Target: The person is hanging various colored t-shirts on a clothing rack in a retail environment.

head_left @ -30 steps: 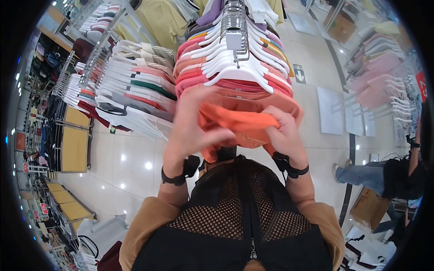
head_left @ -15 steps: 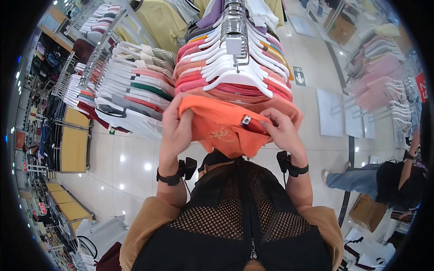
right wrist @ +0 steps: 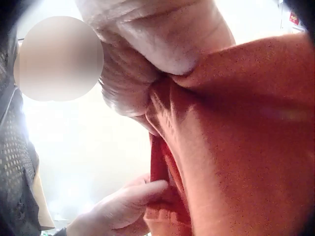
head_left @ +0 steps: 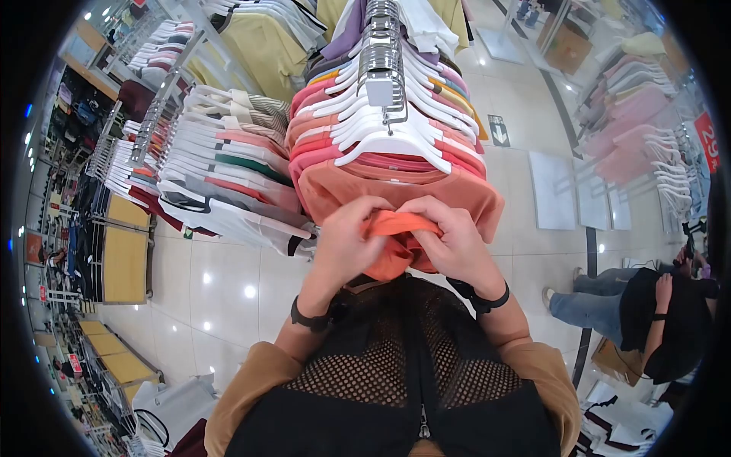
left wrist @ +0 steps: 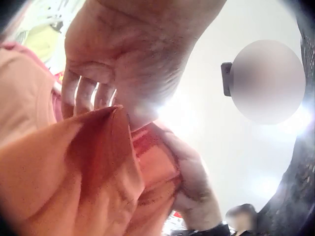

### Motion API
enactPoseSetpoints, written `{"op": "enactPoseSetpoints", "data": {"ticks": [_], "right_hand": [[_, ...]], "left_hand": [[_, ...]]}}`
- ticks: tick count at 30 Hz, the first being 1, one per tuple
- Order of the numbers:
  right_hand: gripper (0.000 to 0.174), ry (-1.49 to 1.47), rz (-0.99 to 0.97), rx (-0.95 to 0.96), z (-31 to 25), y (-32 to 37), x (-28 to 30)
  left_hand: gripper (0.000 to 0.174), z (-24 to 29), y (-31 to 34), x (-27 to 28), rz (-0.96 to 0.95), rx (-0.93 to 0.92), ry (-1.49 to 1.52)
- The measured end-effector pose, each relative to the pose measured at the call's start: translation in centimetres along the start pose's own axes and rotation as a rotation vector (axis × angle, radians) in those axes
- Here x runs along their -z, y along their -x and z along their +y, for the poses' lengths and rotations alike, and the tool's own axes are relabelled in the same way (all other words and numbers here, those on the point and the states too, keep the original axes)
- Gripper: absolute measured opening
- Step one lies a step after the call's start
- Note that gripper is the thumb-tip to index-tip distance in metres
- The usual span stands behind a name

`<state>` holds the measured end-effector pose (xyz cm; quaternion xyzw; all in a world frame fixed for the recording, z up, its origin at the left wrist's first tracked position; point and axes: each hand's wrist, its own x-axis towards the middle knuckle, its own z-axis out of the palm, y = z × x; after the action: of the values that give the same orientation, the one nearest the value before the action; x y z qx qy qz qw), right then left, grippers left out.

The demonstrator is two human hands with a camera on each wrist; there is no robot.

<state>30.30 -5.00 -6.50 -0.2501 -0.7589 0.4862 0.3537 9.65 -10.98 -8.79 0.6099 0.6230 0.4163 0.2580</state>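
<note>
An orange shirt is bunched between both hands in front of the chest. My left hand pinches its upper edge on one side, thumb against the cloth. Close beside it, my right hand grips the other side with thumb and fingers. In the left wrist view the orange cloth hangs below the left palm in folds. The right wrist view has the fabric gathered into creases under the right thumb. Just beyond the hands, a coral shirt hangs foremost on the rack, below a white hanger.
Many shirts on white hangers fill the rail ahead. Another rack of pale shirts stands to the left. On the right, a person in jeans stands near a cardboard box on the tiled floor.
Both hands have come together, bunching the orange shirt that was spread between them half a second ago. Its printed front and neck label no longer show. One second ago the left hand was open and blurred.
</note>
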Motion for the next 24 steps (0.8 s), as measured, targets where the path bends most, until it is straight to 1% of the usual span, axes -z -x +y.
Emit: {"op": "enactPoseSetpoints", "data": {"ticks": [1, 2, 4, 5, 6, 8, 9, 10, 12, 13, 14, 15, 16, 17, 18, 20, 21, 23, 24], "right_hand": [[0.029, 0.035, 0.009, 0.008, 0.0, 0.1, 0.1], [0.028, 0.070, 0.018, 0.017, 0.0, 0.1, 0.2], [0.027, 0.093, 0.041, 0.006, 0.1, 0.1, 0.5], [0.025, 0.118, 0.067, -0.007, 0.1, 0.2, 0.8], [0.025, 0.120, 0.071, -0.007, 0.1, 0.3, 1.3], [0.024, 0.329, 0.075, -0.047, 0.1, 0.5, 2.2], [0.024, 0.372, 0.080, -0.044, 0.3, 0.4, 2.5], [0.024, 0.373, 0.079, -0.045, 0.7, 0.5, 2.8], [0.025, 0.423, 0.029, -0.064, 1.3, 0.5, 3.4], [0.025, 0.425, 0.026, -0.063, 1.3, 0.5, 4.1], [0.024, 0.459, -0.073, -0.066, 1.1, 0.3, 5.2], [0.023, 0.492, -0.172, -0.067, 0.8, -0.2, 6.0], [0.023, 0.493, -0.174, -0.064, 0.3, -0.9, 6.7], [0.021, 0.368, -0.157, -0.133, -0.1, -1.8, 7.5], [0.020, 0.244, -0.139, -0.201, -0.2, -2.9, 8.2], [0.024, 0.348, 0.015, -0.023, 1.7, -6.3, 9.3], [0.024, 0.351, 0.021, -0.021, 2.7, -8.0, 9.9], [0.027, 0.435, 0.113, 0.076, 4.6, -11.1, 10.8], [0.027, 0.436, 0.114, 0.082, 5.5, -12.2, 11.1]], "left_hand": [[0.030, 0.1, -0.1, 0.5, 0.044, 0.013, -0.054], [0.030, -0.2, -0.1, 0.9, 0.047, 0.014, -0.054], [0.027, -1.5, 0.0, 1.9, 0.152, -0.075, -0.269], [0.029, -2.4, 0.1, 2.5, 0.200, -0.118, -0.292], [0.029, -2.5, 0.2, 3.2, 0.198, -0.121, -0.290], [0.032, -2.0, 0.8, 4.6, 0.335, -0.021, -0.303], [0.036, -1.0, 1.2, 5.1, 0.324, 0.064, -0.316], [0.036, -0.7, 1.4, 5.3, 0.324, 0.065, -0.314], [0.035, -0.3, 1.9, 5.4, 0.283, 0.114, -0.192], [0.037, 0.2, 2.1, 5.5, 0.221, 0.142, -0.091], [0.037, 0.3, 2.2, 5.3, 0.223, 0.143, -0.090], [0.037, 0.3, 2.2, 5.1, 0.170, 0.174, 0.092], [0.038, 0.4, 2.2, 5.0, 0.117, 0.203, 0.273], [0.036, 0.7, 2.2, 5.2, 0.069, 0.169, 0.237], [0.036, 0.6, 2.1, 5.0, 0.071, 0.166, 0.238], [0.031, 0.1, 2.0, 4.3, 0.134, 0.164, 0.502], [0.031, 0.2, 1.9, 4.3, 0.131, 0.158, 0.502], [0.023, 0.4, 1.9, 4.5, 0.168, 0.102, 0.490], [0.023, 0.6, 1.9, 4.5, 0.171, 0.096, 0.488]]}}
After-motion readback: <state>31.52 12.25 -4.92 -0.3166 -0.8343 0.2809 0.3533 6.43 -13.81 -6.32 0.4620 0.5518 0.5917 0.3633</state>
